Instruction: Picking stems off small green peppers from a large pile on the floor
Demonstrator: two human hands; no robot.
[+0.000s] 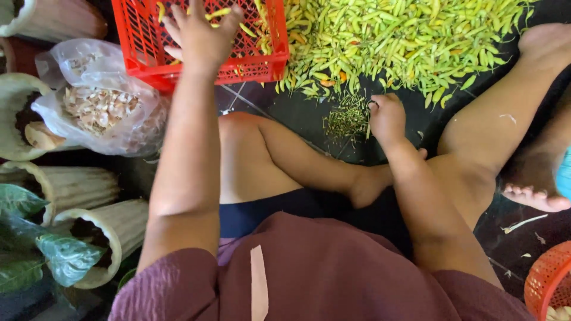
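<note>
The chillies [404,41] lie heaped on the dark floor just beyond the right hand [386,116], which is curled shut, possibly on a stem (too small to tell). The left hand [202,32] spreads open over the red crate [262,65]. A wide sweep could scatter the stem pile [348,119]. Open floor remains between knee and crate.

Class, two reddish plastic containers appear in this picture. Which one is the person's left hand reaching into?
The red crate at top left: the left hand is over it. The orange basket sits at bottom right, away from both hands.
</note>
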